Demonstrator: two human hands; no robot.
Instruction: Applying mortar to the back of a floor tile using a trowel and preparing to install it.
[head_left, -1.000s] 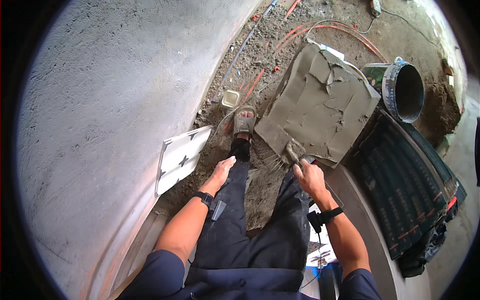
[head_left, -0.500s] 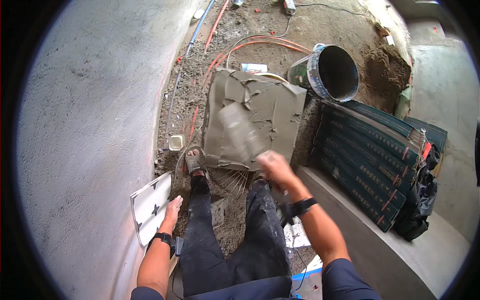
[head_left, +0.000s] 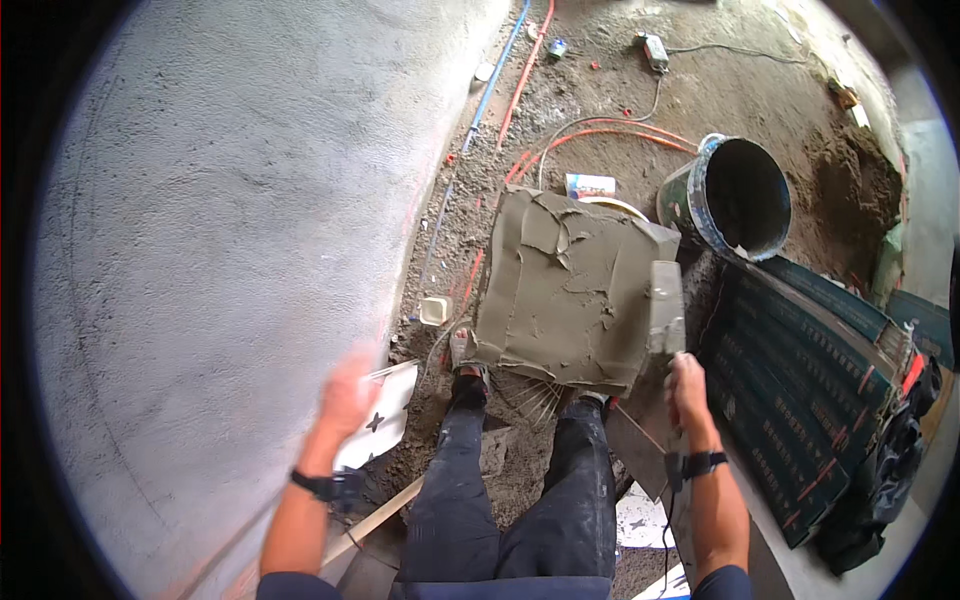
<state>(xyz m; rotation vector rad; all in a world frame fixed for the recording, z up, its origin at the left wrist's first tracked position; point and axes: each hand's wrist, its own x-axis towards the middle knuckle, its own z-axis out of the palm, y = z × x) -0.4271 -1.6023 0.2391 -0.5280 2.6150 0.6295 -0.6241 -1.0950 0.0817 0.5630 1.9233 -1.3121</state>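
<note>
My right hand (head_left: pixel 687 392) is closed around the handle of a flat, rectangular trowel (head_left: pixel 666 305), its blade smeared with grey mortar. The blade points away from me, at the right edge of a square slab (head_left: pixel 570 300) covered in thick, ridged mortar. Whether the blade touches the slab cannot be made out. My left hand (head_left: pixel 348 390) is raised by the wall and smeared by motion, so its fingers do not show clearly. Just beyond it, a white tile with dark cross-shaped marks (head_left: pixel 385 420) leans by the wall, partly hidden by the hand.
A large bucket (head_left: pixel 675 200) stands beyond the slab's far right corner. Stacked dark green boxes (head_left: pixel 790 380) and a black plastic bag (head_left: pixel 885 480) line the right side. A rough grey wall (head_left: pixel 230 200) rises at left. Red hoses (head_left: pixel 620 132) and a small square cup (head_left: pixel 434 311) lie on the dirt.
The trowel has moved from over the middle of the mortar to the slab's right edge. My left hand has lifted beside the tile. The view has swung toward the wall.
</note>
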